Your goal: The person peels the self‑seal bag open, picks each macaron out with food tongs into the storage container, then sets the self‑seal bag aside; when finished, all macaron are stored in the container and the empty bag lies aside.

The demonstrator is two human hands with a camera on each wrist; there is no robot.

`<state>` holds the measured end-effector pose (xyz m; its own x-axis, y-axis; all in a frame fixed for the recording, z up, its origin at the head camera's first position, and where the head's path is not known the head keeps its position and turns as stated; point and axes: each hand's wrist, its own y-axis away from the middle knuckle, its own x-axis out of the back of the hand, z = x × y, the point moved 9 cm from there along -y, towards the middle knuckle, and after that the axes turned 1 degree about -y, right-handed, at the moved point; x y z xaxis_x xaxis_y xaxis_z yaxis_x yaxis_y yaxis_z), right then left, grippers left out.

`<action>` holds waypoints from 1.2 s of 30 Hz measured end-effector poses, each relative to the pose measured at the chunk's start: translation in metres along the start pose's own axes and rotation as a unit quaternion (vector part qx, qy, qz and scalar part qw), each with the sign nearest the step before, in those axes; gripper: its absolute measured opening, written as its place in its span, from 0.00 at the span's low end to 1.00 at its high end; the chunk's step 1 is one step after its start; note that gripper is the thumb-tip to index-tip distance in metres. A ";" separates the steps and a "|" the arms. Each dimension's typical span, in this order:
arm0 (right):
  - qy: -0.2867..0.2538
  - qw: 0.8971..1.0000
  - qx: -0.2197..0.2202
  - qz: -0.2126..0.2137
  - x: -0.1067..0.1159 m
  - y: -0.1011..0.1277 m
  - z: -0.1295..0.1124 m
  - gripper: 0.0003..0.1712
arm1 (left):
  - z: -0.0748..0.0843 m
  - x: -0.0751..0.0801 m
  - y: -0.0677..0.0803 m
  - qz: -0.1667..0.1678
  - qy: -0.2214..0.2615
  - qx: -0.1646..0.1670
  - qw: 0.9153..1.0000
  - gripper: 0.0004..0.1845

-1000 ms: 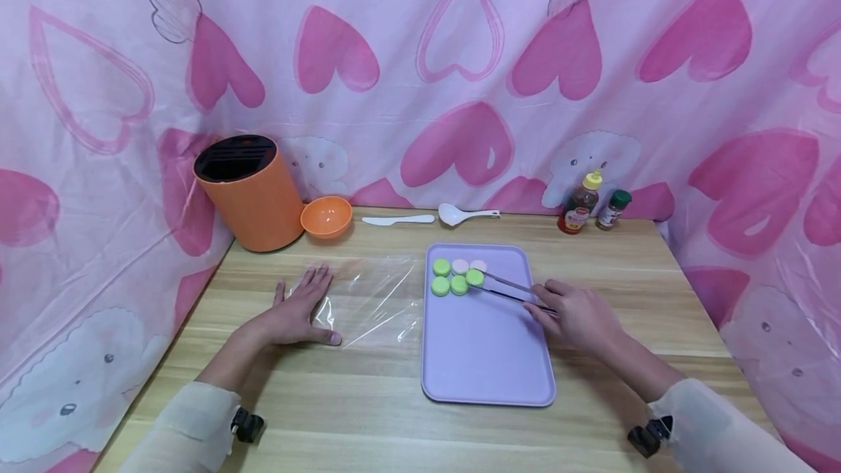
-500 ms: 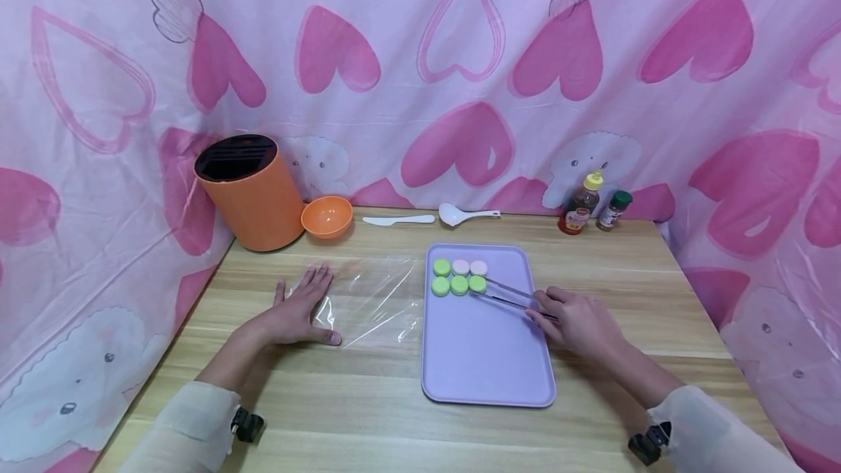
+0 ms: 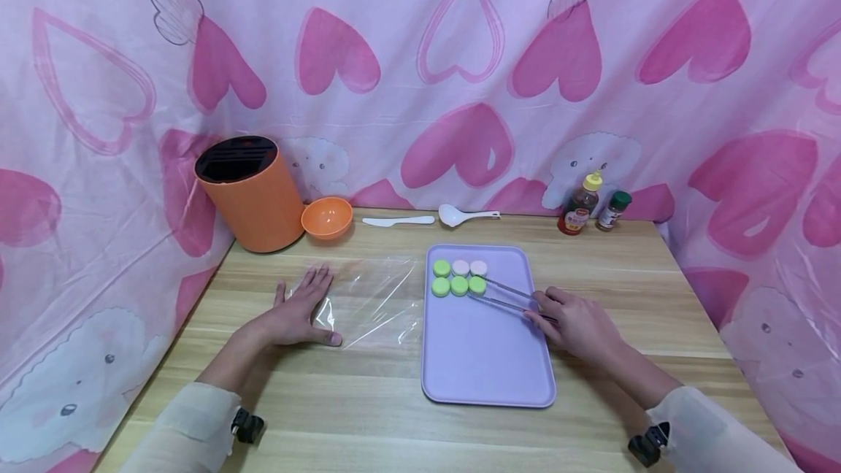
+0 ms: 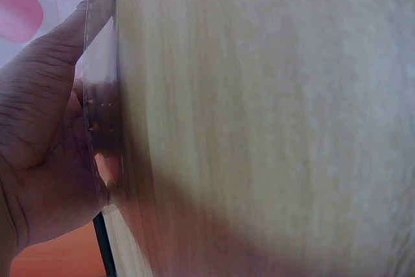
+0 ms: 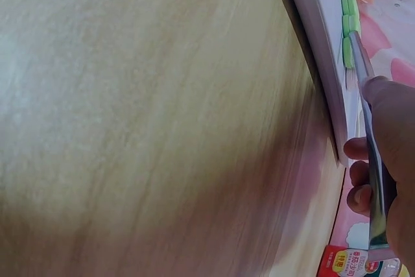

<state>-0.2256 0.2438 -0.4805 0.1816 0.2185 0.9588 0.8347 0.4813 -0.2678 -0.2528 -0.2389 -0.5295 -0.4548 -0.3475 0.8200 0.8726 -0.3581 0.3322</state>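
Note:
On the lilac tray (image 3: 489,356), two pale pink macarons (image 3: 460,268) and several green macarons (image 3: 459,285) form two rows near the far left corner. My right hand (image 3: 581,323) holds a pair of metal tongs (image 3: 509,304) over the tray's right edge. Their tips stand apart on either side of the rightmost green macaron (image 3: 477,285). The right wrist view shows fingers and thumb around the tongs (image 5: 371,141). With fingers spread, my left hand (image 3: 296,312) rests on the left edge of a clear plastic sheet or bag (image 3: 381,305).
An orange knife block (image 3: 252,203) and an orange bowl (image 3: 327,218) stand at the back left. Along the back edge lie a white knife (image 3: 398,220) and a white ladle (image 3: 453,215). A yellow-capped sauce bottle (image 3: 580,204) and a green-capped jar (image 3: 614,210) stand back right.
The rightmost green macaron came down slightly toward me into line with the front row. The tongs loosened around it and their tips now stand wider. My left hand stayed put.

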 end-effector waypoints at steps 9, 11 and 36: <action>-0.003 1.000 -0.007 0.028 0.007 0.007 0.003 0.25 | -0.002 -0.002 0.000 -0.001 -0.001 -0.002 1.000 0.78; -0.011 0.999 -0.006 0.040 0.008 0.011 0.005 0.24 | -0.002 -0.002 0.001 -0.004 0.000 -0.001 1.000 0.78; -0.016 0.987 -0.144 0.075 0.009 0.045 0.063 0.16 | 0.001 -0.003 0.002 -0.001 0.004 0.004 1.000 0.78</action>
<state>-0.2191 0.3214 -0.4902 0.3021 0.2975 0.9057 0.9133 0.1819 -0.3644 -0.2497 -0.2381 -0.5305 -0.4583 -0.3532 0.8156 0.8729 -0.3514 0.3383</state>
